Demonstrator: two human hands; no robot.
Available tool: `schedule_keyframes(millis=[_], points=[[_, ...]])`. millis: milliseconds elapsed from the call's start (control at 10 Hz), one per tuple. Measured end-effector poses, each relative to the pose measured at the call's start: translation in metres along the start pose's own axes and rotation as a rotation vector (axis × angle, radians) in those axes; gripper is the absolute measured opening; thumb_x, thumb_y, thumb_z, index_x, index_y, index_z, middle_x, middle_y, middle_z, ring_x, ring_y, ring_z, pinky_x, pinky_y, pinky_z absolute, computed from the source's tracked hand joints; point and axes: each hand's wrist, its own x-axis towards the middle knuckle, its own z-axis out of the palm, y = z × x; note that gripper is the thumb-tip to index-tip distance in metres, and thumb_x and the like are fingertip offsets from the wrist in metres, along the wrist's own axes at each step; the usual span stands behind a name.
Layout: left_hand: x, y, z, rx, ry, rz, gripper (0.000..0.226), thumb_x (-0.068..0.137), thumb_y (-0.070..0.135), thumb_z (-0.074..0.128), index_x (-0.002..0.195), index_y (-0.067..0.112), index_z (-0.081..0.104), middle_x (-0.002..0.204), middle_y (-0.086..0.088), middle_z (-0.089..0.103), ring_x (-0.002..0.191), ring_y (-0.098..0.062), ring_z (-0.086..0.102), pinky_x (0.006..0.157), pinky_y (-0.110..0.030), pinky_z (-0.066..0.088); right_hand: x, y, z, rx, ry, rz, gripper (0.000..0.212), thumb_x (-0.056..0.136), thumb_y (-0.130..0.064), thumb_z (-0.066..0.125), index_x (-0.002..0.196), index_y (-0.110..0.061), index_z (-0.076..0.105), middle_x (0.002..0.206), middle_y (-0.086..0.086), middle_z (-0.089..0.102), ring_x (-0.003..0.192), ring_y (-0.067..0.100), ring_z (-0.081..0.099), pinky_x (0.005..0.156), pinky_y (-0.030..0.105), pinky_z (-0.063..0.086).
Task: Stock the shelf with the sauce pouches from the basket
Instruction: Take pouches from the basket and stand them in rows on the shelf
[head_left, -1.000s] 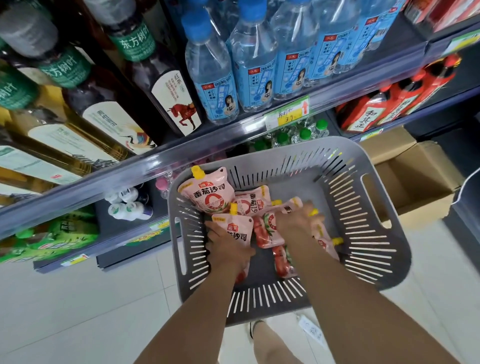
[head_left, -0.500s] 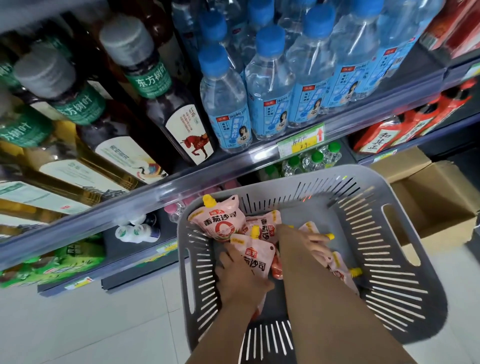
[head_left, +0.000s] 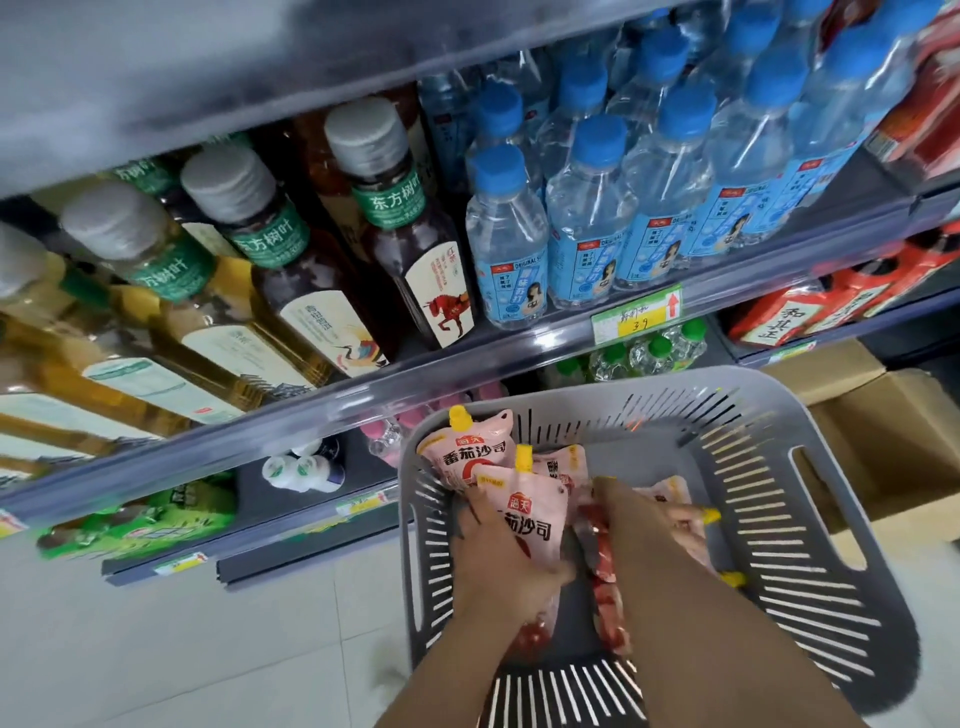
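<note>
Inside basket (head_left: 810, 545), both hands (head_left: 498, 566) grip sauce pouches (head_left: 530, 514); right half bare.

Clear water bottles (head_left: 587, 228) with blue caps and blue labels stand in rows on the far right. Left of them lean dark tea bottles (head_left: 410, 228) with grey caps and green neck bands, and further left paler yellow ones (head_left: 171, 312). A green and yellow price tag (head_left: 636, 316) (handwritten figures on it) is clipped below the water. Red cartons (head_left: 810, 306) sit at the far right, above a brown cardboard box (head_left: 893, 441). Small white-capped bottles (head_left: 301, 470) stand low down, near green packets (head_left: 140, 522). The floor (head_left: 182, 649) is pale tile.
</note>
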Motion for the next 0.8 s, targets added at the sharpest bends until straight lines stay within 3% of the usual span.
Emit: schedule_keyframes(millis=[100, 200, 300, 400, 500, 600, 700, 800], points=[[-0.002, 0.004, -0.015, -0.014, -0.030, -0.006, 0.135, 0.050, 0.049, 0.080, 0.150, 0.012, -0.002, 0.143, -0.010, 0.030, 0.131, -0.030, 0.036, 0.110, -0.042, 0.036, -0.023, -0.025, -0.003, -0.044, 0.036, 0.020, 0.024, 0.097, -0.017, 0.048, 0.076, -0.008, 0.053, 0.054, 0.000, 0.059, 0.029, 0.005, 0.053, 0.052, 0.022, 0.039], [-0.009, 0.014, -0.030, -0.050, -0.033, 0.049, 0.132, 0.041, 0.052, 0.077, 0.147, 0.012, 0.010, 0.140, -0.008, 0.036, 0.124, -0.029, 0.043, 0.104, -0.042, 0.043, -0.054, -0.038, -0.011, -0.080, 0.114, -0.058, 0.026, 0.097, -0.023, 0.047, 0.072, -0.016, 0.051, 0.035, -0.009, 0.052, 0.027, -0.008, 0.047, 0.040, 0.010, 0.037], [-0.020, 0.028, -0.048, -0.042, -0.026, 0.132, 0.131, 0.043, 0.053, 0.078, 0.147, 0.010, 0.011, 0.143, -0.008, 0.034, 0.129, -0.029, 0.038, 0.107, -0.041, 0.039, -0.045, -0.022, -0.019, 0.061, 0.077, 0.014, 0.037, 0.083, -0.044, 0.060, 0.074, -0.008, 0.062, 0.049, 0.008, 0.060, 0.037, 0.018, 0.059, 0.053, 0.023, 0.047], [-0.039, 0.043, -0.074, -0.032, -0.005, 0.233, 0.131, 0.049, 0.059, 0.078, 0.149, 0.009, 0.009, 0.145, -0.006, 0.034, 0.131, -0.028, 0.036, 0.108, -0.039, 0.037, -0.074, -0.033, -0.011, 0.051, 0.150, -0.105, 0.027, 0.085, -0.022, 0.061, 0.069, 0.000, 0.057, 0.047, 0.013, 0.056, 0.039, 0.021, 0.052, 0.043, 0.022, 0.040], [-0.062, 0.049, -0.110, -0.083, 0.059, 0.345, 0.121, 0.045, 0.059, 0.079, 0.143, 0.014, 0.023, 0.129, 0.000, 0.046, 0.117, -0.022, 0.048, 0.096, -0.036, 0.047, -0.119, -0.049, 0.003, 0.058, 0.252, -0.180, 0.025, 0.087, -0.016, 0.065, 0.080, 0.006, 0.053, 0.041, 0.011, 0.058, 0.032, 0.016, 0.054, 0.032, 0.014, 0.040], [-0.091, 0.044, -0.157, -0.092, 0.153, 0.450, 0.116, 0.037, 0.064, 0.075, 0.136, 0.021, 0.033, 0.125, 0.003, 0.049, 0.115, -0.021, 0.051, 0.094, -0.038, 0.048, -0.164, -0.063, 0.022, 0.073, 0.382, -0.375, 0.112, 0.045, -0.041, 0.092, 0.136, -0.009, 0.036, 0.115, 0.028, 0.058, 0.100, 0.043, 0.061, 0.080, 0.067, 0.049], [-0.117, 0.030, -0.211, -0.093, 0.301, 0.533, 0.113, 0.034, 0.068, 0.068, 0.132, 0.023, 0.038, 0.123, 0.004, 0.052, 0.111, -0.020, 0.053, 0.089, -0.039, 0.051, -0.251, -0.082, 0.051, -0.058, 0.685, -0.681, 0.119, 0.058, -0.020, 0.089, 0.149, -0.017, 0.012, 0.143, 0.031, 0.025, 0.127, 0.050, 0.035, 0.100, 0.054, 0.038], [-0.142, 0.007, -0.267, -0.108, 0.459, 0.588, 0.104, 0.036, 0.068, 0.069, 0.126, 0.025, 0.041, 0.116, 0.007, 0.055, 0.105, -0.018, 0.055, 0.084, -0.038, 0.052, -0.305, -0.092, 0.073, -0.129, 0.700, -1.035, 0.122, 0.055, -0.015, 0.089, 0.150, -0.016, 0.012, 0.147, 0.028, 0.019, 0.132, 0.044, 0.028, 0.108, 0.050, 0.031]])
